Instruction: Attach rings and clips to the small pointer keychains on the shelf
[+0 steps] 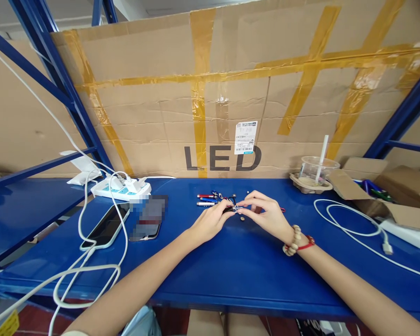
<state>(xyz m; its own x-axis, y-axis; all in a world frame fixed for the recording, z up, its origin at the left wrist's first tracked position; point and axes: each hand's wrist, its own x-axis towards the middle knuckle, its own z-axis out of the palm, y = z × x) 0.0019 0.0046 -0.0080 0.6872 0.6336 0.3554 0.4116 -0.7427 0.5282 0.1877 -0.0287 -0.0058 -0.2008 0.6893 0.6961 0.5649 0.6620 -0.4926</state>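
Observation:
Over the middle of the blue shelf, my left hand [210,222] pinches a small black tube-shaped keychain flashlight [228,209] between thumb and fingers. My right hand [266,212], wearing a beaded bracelet and a red cord, closes its fingertips on the metal end of the same piece. Just beyond my left hand lie similar slim tubes: a red one [205,196], a blue one [208,200] and a silver one [206,204], with metal clasps at their right ends. A tiny round disc [242,219] rests below my fingertips. A small red piece [283,210] shows behind my right hand.
On the left are a power strip [107,189] with white cables and two phones, one [107,226] pale-edged. On the right stand a plastic cup [318,168] in a carton holder, a coiled white cable [350,232] and an open cardboard box [406,186]. Taped cardboard [154,121] closes the back.

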